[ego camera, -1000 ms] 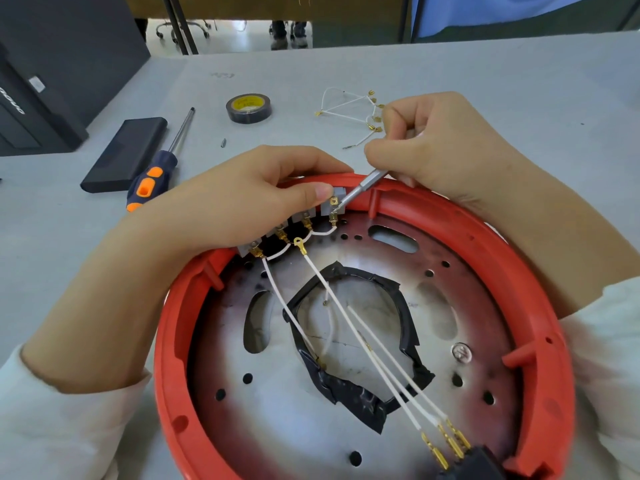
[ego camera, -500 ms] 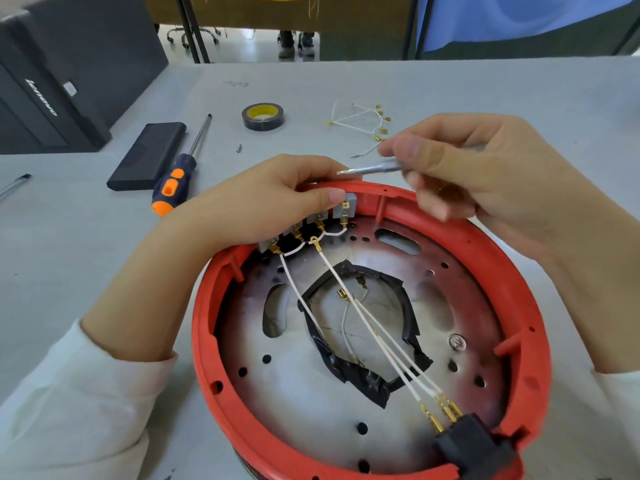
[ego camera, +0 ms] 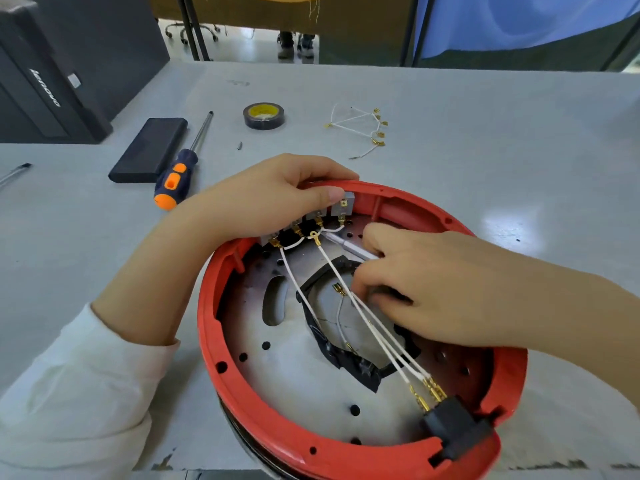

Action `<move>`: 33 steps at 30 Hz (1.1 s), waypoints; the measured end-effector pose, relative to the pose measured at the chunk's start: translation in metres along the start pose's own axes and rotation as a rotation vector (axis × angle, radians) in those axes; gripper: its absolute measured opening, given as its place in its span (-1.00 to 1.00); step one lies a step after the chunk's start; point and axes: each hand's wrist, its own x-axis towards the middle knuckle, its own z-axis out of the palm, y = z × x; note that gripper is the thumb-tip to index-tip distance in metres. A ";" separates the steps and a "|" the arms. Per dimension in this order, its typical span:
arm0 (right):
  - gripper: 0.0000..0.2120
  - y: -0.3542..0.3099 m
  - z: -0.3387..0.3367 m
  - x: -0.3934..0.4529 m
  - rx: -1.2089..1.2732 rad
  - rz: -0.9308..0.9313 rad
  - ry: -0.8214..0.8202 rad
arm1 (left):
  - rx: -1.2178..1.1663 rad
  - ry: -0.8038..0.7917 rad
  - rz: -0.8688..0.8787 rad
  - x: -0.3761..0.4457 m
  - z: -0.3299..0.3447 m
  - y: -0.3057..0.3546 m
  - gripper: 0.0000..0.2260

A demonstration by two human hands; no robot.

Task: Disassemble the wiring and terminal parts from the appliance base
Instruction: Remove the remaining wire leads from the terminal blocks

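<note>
Two hands work inside a red appliance base (ego camera: 242, 393): left hand (ego camera: 263, 202) grips the terminal switches (ego camera: 343, 206), right hand (ego camera: 426, 289) pinches a metal tool (ego camera: 346, 244) beside white wires (ego camera: 374, 327).

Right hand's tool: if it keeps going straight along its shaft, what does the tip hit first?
Likely the short white jumper wire under the rightmost grey terminal; the tool in the right hand points up-left at it. Depth is unclear, so contact can't be confirmed.

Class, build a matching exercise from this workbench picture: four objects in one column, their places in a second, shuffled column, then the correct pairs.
Objects
1. tape roll
2. orange-handled screwdriver
3. black plug block
4. loose wire bundle

Places
A. set in the red base's near rim
B. beside the flat black case
C. on the table beyond the left hand
D. on the table, right of the tape

Pairs: 1-C, 2-B, 3-A, 4-D
</note>
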 end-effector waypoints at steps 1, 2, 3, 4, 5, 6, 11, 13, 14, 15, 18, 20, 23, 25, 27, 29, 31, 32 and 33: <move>-0.80 0.000 0.000 0.001 -0.014 0.004 0.000 | 0.004 -0.001 -0.001 0.000 0.000 0.000 -0.76; -0.81 0.000 0.000 0.003 -0.023 0.016 0.003 | 0.009 -0.001 -0.003 0.000 0.000 0.000 -0.76; -0.81 -0.001 0.000 0.006 -0.033 0.032 0.007 | 0.014 -0.001 -0.003 0.000 0.000 -0.001 -0.76; -0.82 -0.002 0.001 0.008 -0.051 0.046 0.012 | 0.017 -0.001 -0.002 0.000 0.000 -0.001 -0.76; -0.81 -0.003 0.001 0.010 -0.080 0.059 0.018 | 0.019 -0.001 0.000 0.000 0.000 -0.001 -0.76; -0.81 -0.005 0.003 0.013 -0.117 0.068 0.029 | 0.021 -0.002 0.001 0.000 0.000 -0.001 -0.76; -0.89 -0.008 0.009 0.022 -0.267 0.071 0.058 | 0.017 -0.006 0.005 -0.001 0.000 0.000 -0.76; -0.92 -0.006 0.008 0.024 -0.268 0.053 0.061 | 0.013 -0.002 0.000 0.000 0.000 0.000 -0.75; -0.92 -0.005 0.008 0.024 -0.253 0.044 0.061 | 0.015 -0.001 0.000 0.000 -0.001 0.000 -0.75; -0.91 -0.004 0.008 0.024 -0.228 0.037 0.060 | 0.018 0.001 0.001 0.000 -0.001 0.000 -0.75; -0.87 -0.004 0.009 0.021 -0.127 0.026 0.077 | 0.017 0.000 0.006 -0.001 -0.001 -0.001 -0.76; -0.84 -0.005 0.008 0.019 -0.047 0.024 0.108 | 0.018 -0.001 0.008 -0.001 -0.001 -0.001 -0.76; -0.79 -0.007 0.004 0.014 0.004 0.015 0.166 | 0.021 0.002 0.001 0.000 -0.001 -0.002 -0.76; -0.81 -0.007 0.000 0.010 -0.030 0.011 0.204 | 0.012 0.002 -0.002 0.000 -0.001 -0.002 -0.76; -0.87 -0.008 -0.003 0.005 -0.074 0.016 0.226 | 0.007 0.003 -0.002 0.001 0.000 -0.003 -0.76; -0.94 -0.007 -0.007 0.001 -0.133 0.027 0.252 | 0.004 0.011 0.001 0.002 0.000 -0.004 -0.78; -0.96 -0.005 -0.013 -0.002 -0.210 0.050 0.297 | -0.007 0.012 0.002 0.003 0.000 -0.004 -0.78; -0.95 -0.003 -0.016 -0.004 -0.232 0.070 0.325 | -0.013 0.006 0.003 0.003 0.000 -0.004 -0.77; -0.96 -0.001 -0.021 -0.006 -0.234 0.096 0.351 | -0.019 -0.001 0.004 0.003 0.000 -0.004 -0.77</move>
